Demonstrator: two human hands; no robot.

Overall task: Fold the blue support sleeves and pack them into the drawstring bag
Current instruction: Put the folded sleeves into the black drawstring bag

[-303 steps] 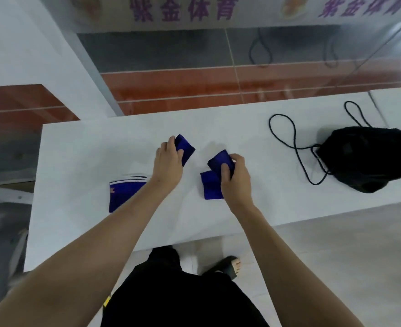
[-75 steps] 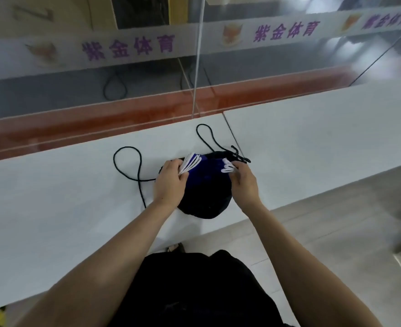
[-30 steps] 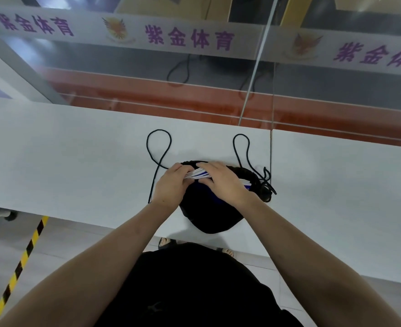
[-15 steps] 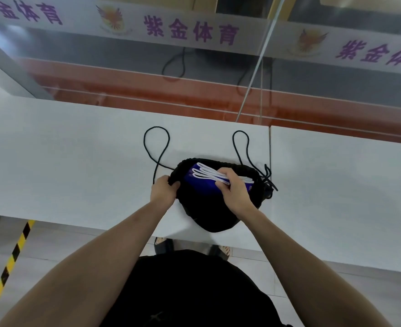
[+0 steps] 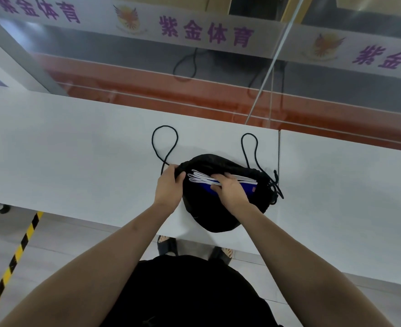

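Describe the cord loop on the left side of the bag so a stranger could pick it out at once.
Start at the white table and find the black drawstring bag near its front edge, with both hands at its mouth. Two black cord loops lie on the table behind it. The left cord loop runs to the left hand and is wider and rounder than the narrower right cord loop.

left hand (image 5: 169,185) curled in a pinch, right hand (image 5: 230,191) palm down, fingers spread, forearms extended
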